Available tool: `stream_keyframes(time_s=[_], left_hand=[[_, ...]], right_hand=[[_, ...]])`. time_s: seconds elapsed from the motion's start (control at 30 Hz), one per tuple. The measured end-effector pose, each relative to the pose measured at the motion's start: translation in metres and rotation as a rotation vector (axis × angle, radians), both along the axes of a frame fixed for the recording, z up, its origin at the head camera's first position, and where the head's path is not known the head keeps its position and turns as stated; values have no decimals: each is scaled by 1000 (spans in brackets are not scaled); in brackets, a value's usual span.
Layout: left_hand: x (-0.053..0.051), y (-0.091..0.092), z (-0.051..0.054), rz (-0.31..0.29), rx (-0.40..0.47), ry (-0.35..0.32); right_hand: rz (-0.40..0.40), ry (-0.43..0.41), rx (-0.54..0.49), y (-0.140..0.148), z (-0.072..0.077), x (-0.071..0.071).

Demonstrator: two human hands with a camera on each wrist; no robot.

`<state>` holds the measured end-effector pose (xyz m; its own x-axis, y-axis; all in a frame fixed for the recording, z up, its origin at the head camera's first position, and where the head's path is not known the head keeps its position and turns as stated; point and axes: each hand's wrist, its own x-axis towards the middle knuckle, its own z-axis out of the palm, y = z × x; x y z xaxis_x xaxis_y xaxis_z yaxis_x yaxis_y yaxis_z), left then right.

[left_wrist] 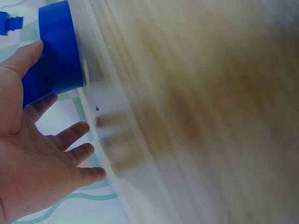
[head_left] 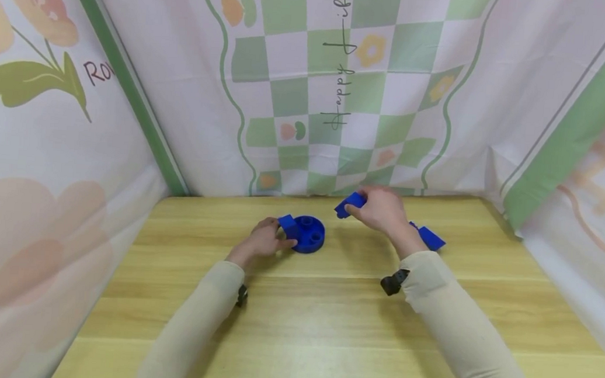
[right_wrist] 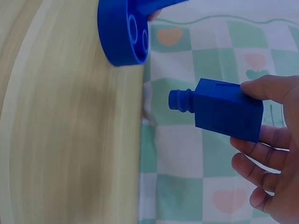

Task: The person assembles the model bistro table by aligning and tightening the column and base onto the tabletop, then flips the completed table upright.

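A round blue base [head_left: 310, 234] with ring-shaped sockets rests on the table, and a blue block [head_left: 288, 227] stands at its left side. My left hand [head_left: 262, 239] pinches that block and the base's edge between thumb and fingers; in the left wrist view the thumb lies against the blue base [left_wrist: 60, 49]. Held above the table to the right, a second blue block [right_wrist: 229, 109] has a ridged peg pointing at the base. My right hand [right_wrist: 275, 154] grips it by the end opposite the peg, thumb on one side and fingers on the other.
Another blue piece [head_left: 431, 238] with a slanted end lies on the wooden table [head_left: 293, 323], beyond my right forearm and partly hidden by it. Patterned cloth [head_left: 314, 96] hangs behind the table's back edge and at both sides.
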<state>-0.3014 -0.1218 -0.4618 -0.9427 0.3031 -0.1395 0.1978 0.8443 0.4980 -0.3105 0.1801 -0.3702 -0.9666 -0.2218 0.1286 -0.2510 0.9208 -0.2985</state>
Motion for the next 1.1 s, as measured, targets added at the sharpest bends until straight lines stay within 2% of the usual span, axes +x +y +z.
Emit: stream_keyframes(time_s=[0.37,0.73,1.1], left_hand=[[2,0,0,12,-4,-12],[-1,0,1,28,-8,-28],[-1,0,1,32,0,-49]], right_hand=[[64,25,4,-21,-2,7],[128,23,16,-40,-10,11],[224,98,65,-52,-24,11]])
